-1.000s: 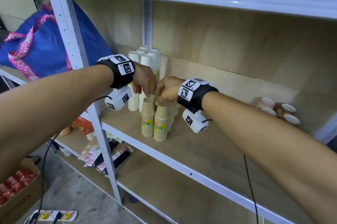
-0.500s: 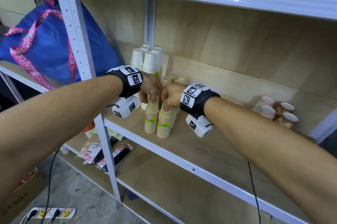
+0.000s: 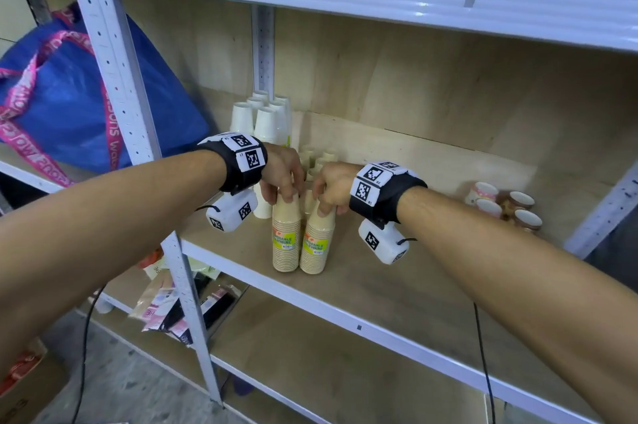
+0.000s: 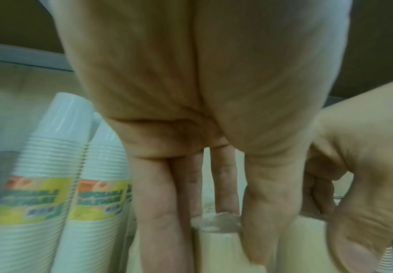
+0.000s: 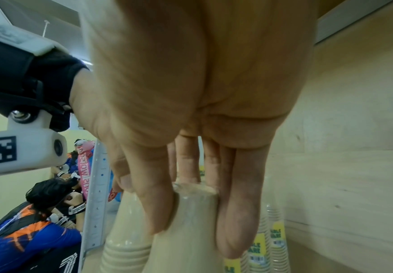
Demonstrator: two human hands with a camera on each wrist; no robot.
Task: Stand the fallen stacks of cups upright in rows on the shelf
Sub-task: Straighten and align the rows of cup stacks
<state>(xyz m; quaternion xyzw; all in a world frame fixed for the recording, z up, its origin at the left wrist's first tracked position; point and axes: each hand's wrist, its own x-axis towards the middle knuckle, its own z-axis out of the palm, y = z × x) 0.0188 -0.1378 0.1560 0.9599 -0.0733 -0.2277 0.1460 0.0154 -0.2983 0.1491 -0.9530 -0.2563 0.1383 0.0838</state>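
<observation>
Your left hand (image 3: 281, 178) and right hand (image 3: 331, 188) each pinched a tan cup stack's (image 3: 286, 237) top; you needed bases flat, stacks touching, before releasing.

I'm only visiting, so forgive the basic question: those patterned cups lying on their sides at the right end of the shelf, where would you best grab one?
Probably around the side wall of a fallen patterned cup, coming from above and the front with the fingers. The cups lie with their open mouths facing outward and their sides exposed on top; the shelf's back wall blocks any approach from behind.
</observation>
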